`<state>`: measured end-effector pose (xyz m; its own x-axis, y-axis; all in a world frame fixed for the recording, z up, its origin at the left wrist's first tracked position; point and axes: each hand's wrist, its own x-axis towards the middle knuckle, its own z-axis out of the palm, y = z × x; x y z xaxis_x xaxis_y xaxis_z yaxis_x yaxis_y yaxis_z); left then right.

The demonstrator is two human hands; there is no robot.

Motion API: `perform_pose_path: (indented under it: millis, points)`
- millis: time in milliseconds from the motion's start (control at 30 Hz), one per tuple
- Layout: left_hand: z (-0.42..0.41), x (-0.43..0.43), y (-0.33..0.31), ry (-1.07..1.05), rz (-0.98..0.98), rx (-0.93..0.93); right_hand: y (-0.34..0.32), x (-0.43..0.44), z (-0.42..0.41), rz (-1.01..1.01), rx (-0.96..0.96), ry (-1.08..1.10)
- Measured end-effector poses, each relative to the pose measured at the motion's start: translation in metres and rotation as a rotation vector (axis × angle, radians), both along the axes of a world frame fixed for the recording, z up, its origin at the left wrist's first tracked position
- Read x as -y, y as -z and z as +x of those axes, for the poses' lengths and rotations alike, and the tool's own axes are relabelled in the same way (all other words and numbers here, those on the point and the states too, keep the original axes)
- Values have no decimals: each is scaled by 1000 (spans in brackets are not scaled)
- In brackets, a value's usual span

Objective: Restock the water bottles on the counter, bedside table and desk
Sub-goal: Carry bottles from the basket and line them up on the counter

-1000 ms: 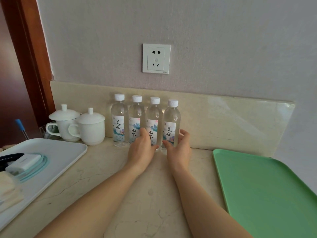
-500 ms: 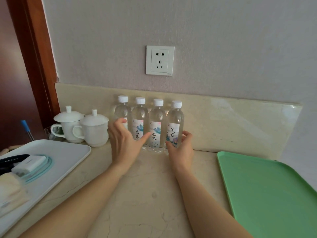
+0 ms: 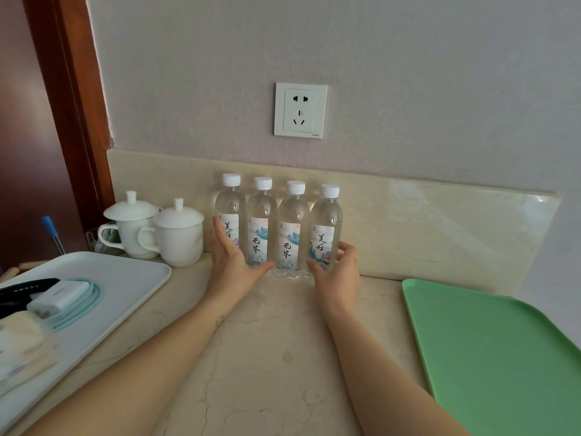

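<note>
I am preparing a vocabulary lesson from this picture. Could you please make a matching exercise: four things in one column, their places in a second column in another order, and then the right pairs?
Things
1. green plastic tray
2. two white lidded ceramic cups
3. white wall socket
4. rightmost clear plastic water bottle with white cap

Places
A. on the grey wall
B. at the right end of the beige marble counter
C. standing upright, the right hand curled round it
D. just beyond the white tray, at the left

Pairs: 1-B, 2-D, 3-A, 4-C
</note>
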<state>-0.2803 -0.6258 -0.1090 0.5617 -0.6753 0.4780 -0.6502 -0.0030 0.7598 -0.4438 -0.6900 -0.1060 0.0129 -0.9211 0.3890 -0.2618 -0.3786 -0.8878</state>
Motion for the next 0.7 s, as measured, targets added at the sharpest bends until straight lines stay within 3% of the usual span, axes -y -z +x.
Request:
perform_pose_path:
  millis: [367, 700]
  points:
    - [-2, -2, -2, -37, -76, 35, 1, -1, 2, 25, -6, -9]
    - [-12, -27, -16, -53, -19, 102, -6, -23, -11, -62, -61, 35]
